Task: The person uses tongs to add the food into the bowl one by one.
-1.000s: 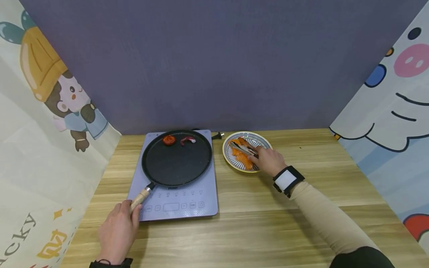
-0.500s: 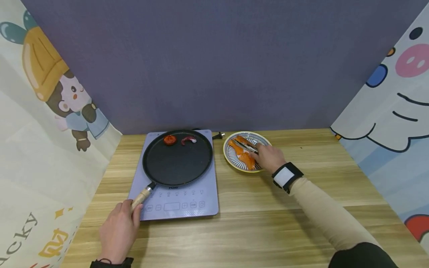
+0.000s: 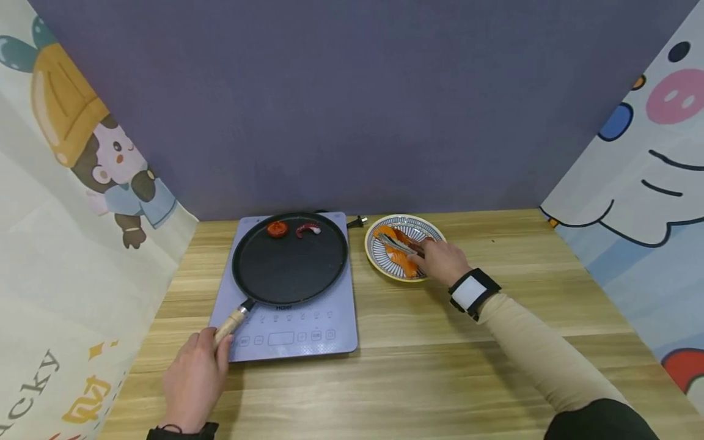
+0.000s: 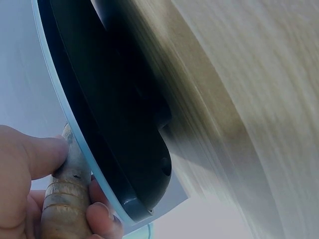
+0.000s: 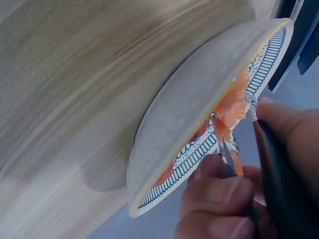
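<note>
My left hand (image 3: 194, 379) grips the wooden handle (image 3: 231, 325) of a flat black frying pan (image 3: 291, 269). On the pan's far side lie a red tomato half (image 3: 277, 229) and a curled, dark red octopus tentacle (image 3: 307, 230) with a pale end. To the right, my right hand (image 3: 444, 264) holds metal tongs (image 5: 271, 172) with dark handles over a blue-patterned plate (image 3: 377, 259). Their tips reach among orange, salmon-like slices (image 3: 406, 266), and in the right wrist view one slice (image 5: 223, 130) shows between the tong arms. The fingers partly hide the plate's right side.
The pan sits on a lavender induction cooktop (image 3: 324, 343) with a touch panel at its front. A black plug (image 3: 357, 222) lies between cooktop and plate. Behind the wooden table (image 3: 407, 379) stands a grey-purple wall (image 3: 352, 110), with cartoon-printed sheets at both sides.
The tongs' tips have shifted a little among the orange slices, and their arms look wider apart than half a second ago. The left hand and the pan keep their place.
</note>
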{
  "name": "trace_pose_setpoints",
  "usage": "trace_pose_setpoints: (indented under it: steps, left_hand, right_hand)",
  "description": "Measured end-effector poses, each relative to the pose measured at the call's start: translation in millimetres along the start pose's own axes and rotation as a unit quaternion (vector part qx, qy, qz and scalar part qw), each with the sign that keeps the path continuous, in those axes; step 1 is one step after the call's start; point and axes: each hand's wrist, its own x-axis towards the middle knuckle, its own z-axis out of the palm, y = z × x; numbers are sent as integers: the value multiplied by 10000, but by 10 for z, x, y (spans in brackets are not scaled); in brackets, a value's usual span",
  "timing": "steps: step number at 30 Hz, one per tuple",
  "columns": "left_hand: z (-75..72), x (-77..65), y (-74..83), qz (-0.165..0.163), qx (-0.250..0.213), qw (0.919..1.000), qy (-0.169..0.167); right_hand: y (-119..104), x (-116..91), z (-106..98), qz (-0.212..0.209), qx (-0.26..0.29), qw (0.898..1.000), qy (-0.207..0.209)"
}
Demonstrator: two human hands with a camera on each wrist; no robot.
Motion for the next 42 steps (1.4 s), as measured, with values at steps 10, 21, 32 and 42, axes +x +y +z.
trace_pose_setpoints:
  steps: [10, 21, 32, 42]
  left_hand:
    - [-6, -4, -5, 44, -8, 9999, 112]
    - [-8, -3, 4, -16, 15, 10000, -45]
    - [9, -10, -6, -64, 56, 9999, -106]
    - [16, -10, -15, 59, 24, 10000, 51]
  right_hand:
    - [42, 34, 34, -186, -232, 9988, 388]
    - [98, 35, 80, -149, -500, 9978, 414]
    - [137, 18, 189, -229, -536, 9965, 606]
    - [156, 15, 149, -279, -514, 9960, 670]
